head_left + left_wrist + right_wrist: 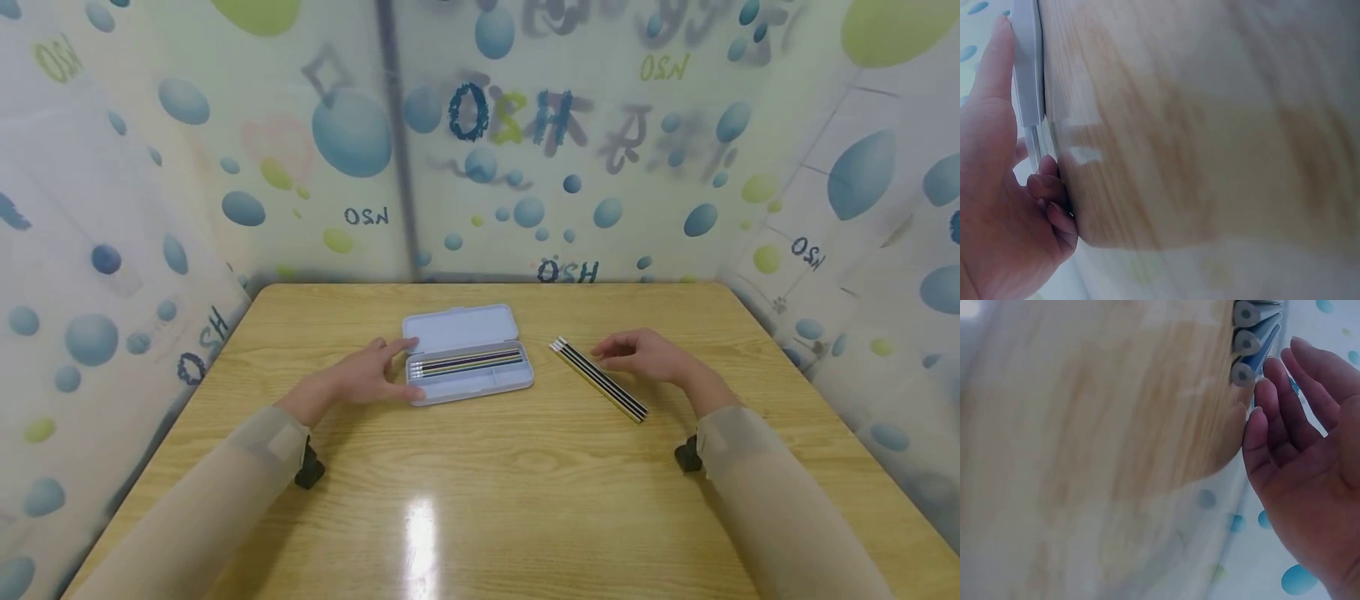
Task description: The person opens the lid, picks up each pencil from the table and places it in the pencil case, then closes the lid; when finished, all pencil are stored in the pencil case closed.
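Observation:
A pale lilac pencil case (459, 387) lies on the table with its lid (461, 327) folded back. Several striped pencils (468, 362) fill the rear compartment. My left hand (363, 375) rests on the case's left end, thumb on the front corner and index finger by the lid's lower corner. In the left wrist view its other fingers (1047, 187) are bent low by the table. Right of the case, a row of black, white and yellow pencils (598, 379) lies slanted, silvery ends towards the case. My right hand (648, 357) hovers just right of them, fingers loosely bent and holding nothing.
The wooden table (480, 467) reaches forward to a patterned curtain (600, 200) that closes off the back and both sides. A smaller compartment sits at the case's front right. Dark wrist devices show under the left sleeve (217, 492) and the right sleeve (772, 492).

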Demonstrator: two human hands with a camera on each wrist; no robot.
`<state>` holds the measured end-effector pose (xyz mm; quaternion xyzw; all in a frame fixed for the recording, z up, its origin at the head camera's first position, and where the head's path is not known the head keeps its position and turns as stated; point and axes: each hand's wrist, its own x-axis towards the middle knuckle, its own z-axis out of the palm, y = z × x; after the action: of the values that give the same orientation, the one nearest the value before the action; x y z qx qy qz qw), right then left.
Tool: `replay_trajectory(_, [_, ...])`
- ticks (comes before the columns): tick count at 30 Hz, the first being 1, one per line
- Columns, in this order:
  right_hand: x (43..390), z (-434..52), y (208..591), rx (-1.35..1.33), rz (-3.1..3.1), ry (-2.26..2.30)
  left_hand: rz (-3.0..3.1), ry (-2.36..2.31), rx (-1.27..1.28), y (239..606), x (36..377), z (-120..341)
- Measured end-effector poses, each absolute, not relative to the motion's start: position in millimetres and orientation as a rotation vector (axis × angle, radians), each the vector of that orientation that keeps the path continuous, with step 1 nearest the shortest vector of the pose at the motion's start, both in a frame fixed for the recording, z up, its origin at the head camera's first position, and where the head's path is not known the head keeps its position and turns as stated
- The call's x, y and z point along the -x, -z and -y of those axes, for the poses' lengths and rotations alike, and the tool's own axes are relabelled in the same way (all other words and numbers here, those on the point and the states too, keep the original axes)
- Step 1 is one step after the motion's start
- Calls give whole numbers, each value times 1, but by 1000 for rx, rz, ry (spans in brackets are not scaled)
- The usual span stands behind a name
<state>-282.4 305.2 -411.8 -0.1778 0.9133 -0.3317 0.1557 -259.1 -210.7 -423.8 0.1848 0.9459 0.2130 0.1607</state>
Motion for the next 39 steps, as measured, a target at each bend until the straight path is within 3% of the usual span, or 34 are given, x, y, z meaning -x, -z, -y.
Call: replay_trajectory(39, [287, -303, 410, 556, -2653, 812, -2709, -595, -532, 421, 257, 209])
